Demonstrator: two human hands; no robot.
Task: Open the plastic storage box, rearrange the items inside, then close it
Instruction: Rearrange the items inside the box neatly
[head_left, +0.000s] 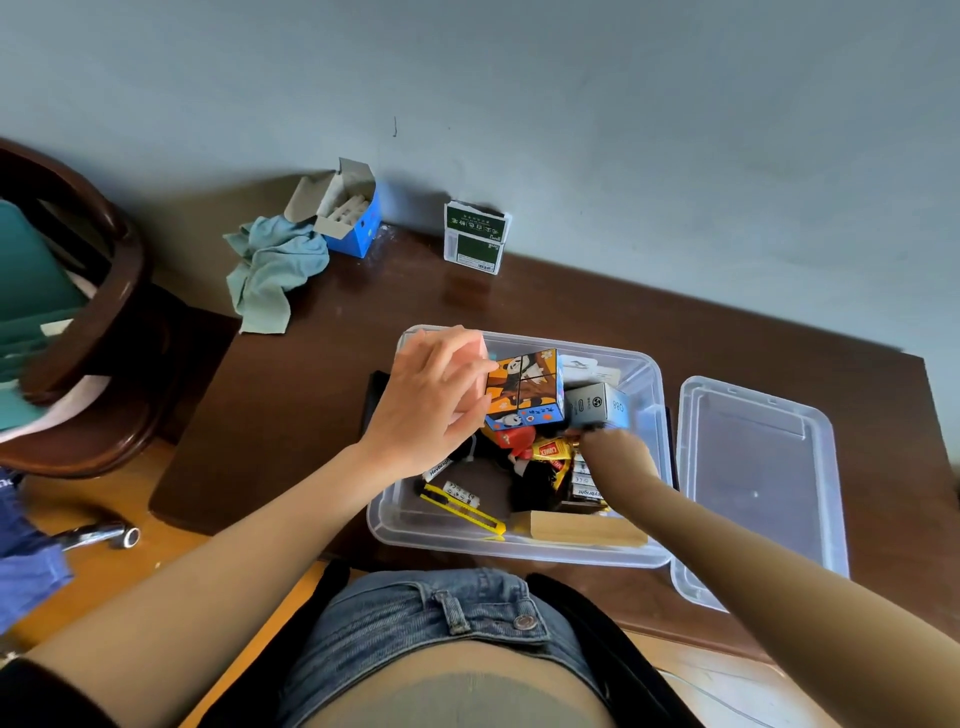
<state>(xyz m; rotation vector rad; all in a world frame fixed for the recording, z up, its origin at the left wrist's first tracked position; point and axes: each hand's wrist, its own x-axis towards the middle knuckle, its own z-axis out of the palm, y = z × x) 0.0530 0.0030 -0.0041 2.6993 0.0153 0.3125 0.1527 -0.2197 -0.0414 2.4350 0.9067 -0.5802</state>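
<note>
The clear plastic storage box (655, 556) stands open on the dark desk, and its lid (758, 483) lies upside down to its right. My left hand (434, 402) grips a panda-printed cube (524, 389) above the box's far left part; something pink shows behind its fingers. My right hand (618, 449) holds a small grey carton (597, 406) from below, beside the cube. Inside the box lie a yellow utility knife (462, 506), a wooden block (579, 527), a red-and-yellow snack wrapper (553, 452) and several small packs.
A blue open carton (353, 215) and a crumpled teal cloth (272, 270) sit at the desk's far left by the wall. A green-and-white pack (474, 236) stands behind the box. A dark wooden chair (88, 322) is at the left, and a metal tool (109, 535) lies below it.
</note>
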